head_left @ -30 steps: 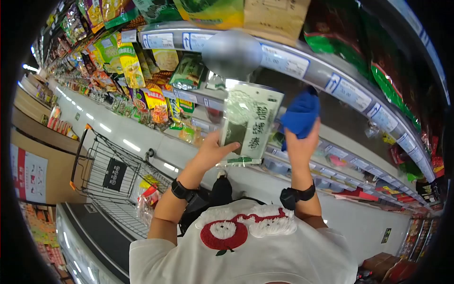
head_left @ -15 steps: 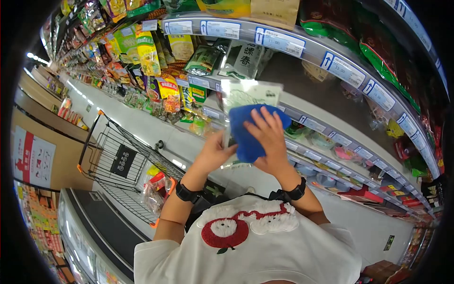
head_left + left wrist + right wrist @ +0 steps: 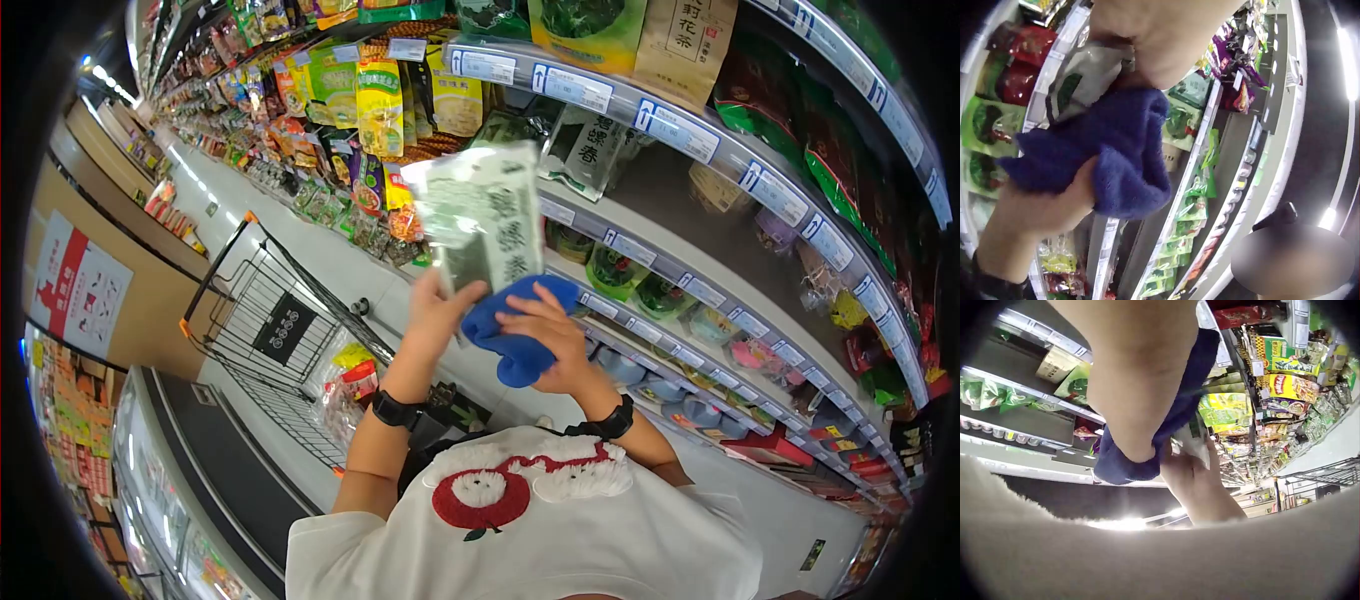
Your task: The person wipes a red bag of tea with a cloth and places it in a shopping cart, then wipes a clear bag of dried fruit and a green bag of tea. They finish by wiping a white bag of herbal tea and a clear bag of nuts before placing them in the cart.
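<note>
A pale green tea pouch (image 3: 485, 215) with dark Chinese lettering is held up in front of the shelves. My left hand (image 3: 440, 312) grips its lower left edge, thumb across the front. With my right hand (image 3: 556, 345) I hold a folded blue cloth (image 3: 505, 350) against the pouch's lower right part, and the cloth covers that corner. In the left wrist view the right thumb sinks into a fold of the cloth (image 3: 1104, 150), close under the pouch (image 3: 1088, 78). From the right wrist, the left hand (image 3: 1192, 481) shows beyond the cloth, mostly behind my right hand.
Similar tea pouches (image 3: 585, 145) lie on the shelf behind, under a price rail (image 3: 680, 130). Hanging snack packets (image 3: 380, 105) line the shelves to the left. A shopping cart (image 3: 285, 325) with some packaged goods stands at left, near a freezer cabinet (image 3: 200, 450).
The right hand brought the cloth from the right onto the pouch, first over its middle, now at its lower right. The pouch has shifted left and the view has turned.
</note>
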The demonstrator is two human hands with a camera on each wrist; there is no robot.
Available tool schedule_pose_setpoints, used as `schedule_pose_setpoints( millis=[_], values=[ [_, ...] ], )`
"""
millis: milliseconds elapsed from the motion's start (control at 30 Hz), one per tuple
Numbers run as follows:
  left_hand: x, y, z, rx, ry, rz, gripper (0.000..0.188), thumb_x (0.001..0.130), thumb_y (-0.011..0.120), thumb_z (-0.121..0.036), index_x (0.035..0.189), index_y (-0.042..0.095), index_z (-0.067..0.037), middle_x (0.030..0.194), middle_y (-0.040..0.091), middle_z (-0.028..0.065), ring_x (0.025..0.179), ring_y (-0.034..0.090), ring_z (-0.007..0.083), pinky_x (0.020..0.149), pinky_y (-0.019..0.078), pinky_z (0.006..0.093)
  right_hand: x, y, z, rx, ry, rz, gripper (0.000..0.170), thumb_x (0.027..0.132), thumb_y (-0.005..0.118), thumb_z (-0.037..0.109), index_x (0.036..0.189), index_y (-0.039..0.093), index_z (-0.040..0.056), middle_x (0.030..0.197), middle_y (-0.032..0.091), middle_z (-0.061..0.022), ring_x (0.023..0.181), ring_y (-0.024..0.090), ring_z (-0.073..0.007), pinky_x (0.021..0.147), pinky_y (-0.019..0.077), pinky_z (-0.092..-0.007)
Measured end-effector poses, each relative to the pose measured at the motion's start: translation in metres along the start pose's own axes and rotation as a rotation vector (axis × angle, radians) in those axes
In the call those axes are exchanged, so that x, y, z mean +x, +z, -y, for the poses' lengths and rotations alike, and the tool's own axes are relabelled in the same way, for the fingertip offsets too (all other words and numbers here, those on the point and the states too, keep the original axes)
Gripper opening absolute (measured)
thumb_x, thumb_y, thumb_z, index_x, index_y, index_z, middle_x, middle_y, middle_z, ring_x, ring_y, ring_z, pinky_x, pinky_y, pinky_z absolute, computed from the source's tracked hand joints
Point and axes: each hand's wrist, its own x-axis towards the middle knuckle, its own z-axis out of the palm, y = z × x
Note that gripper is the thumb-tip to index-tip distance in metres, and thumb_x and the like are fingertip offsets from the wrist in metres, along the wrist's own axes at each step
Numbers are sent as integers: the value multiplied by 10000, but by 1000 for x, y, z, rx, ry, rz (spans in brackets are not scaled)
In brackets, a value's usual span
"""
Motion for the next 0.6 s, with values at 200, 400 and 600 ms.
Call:
schedule_pose_setpoints(
  millis=[200,400,600],
  values=[
    [3,-24,0,-359,126,98,383,782,574,49,1149,465,27,1065,594,106,917,596,174,812,488,308,-26,4,-20,851,673,-745,300,804,567,162,1071,547,28,1079,601,-109,1001,575,-242,895,443,-382],
    [-11,-2,9,-376,-41,234,564,763,598,41,1276,372,-10,1141,532,88,1003,543,163,864,454,305,-29,-5,-28,1375,888,-760,403,880,507,256,1221,460,46,1201,531,-101,1069,537,-229,936,422,-371],
    [-12,43,20,-490,-115,220,683,820,521,54,1398,172,-54,1274,441,108,1097,486,174,935,390,292,-9,0,6,1245,824,-579,423,920,460,222,1296,368,52,1206,516,-85,1068,536,-184,887,450,-301]
  ],
)
